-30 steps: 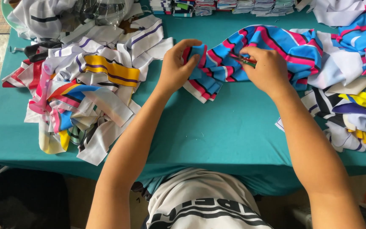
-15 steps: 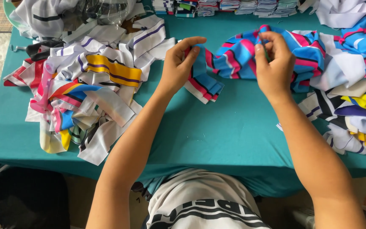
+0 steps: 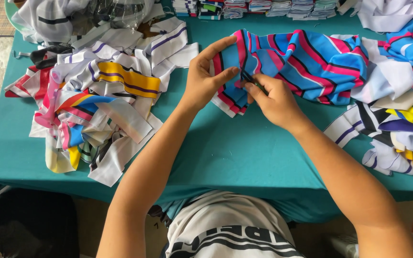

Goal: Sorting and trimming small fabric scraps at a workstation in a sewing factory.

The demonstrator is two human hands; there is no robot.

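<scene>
A teal tabletop (image 3: 225, 153) fills the view, its bare middle flanked by cut fabric. On its far side lies a blue piece of cloth with pink, black and white stripes (image 3: 311, 62), spread toward the right and bunched at its left end. The left hand (image 3: 205, 79) pinches that bunched end, thumb on the near side and fingers curled over the top edge. The right hand (image 3: 276, 100) is just beside it, fingers closed on a small dark tool (image 3: 250, 80) whose tip meets the cloth between the two hands; what kind of tool it is cannot be told. To the left sits a heap of white strips with yellow, purple, red and blue bands (image 3: 96, 100). To the right lies another pile of striped scraps (image 3: 397, 129). Along the far edge stands a row of folded stacks (image 3: 259, 6).
</scene>
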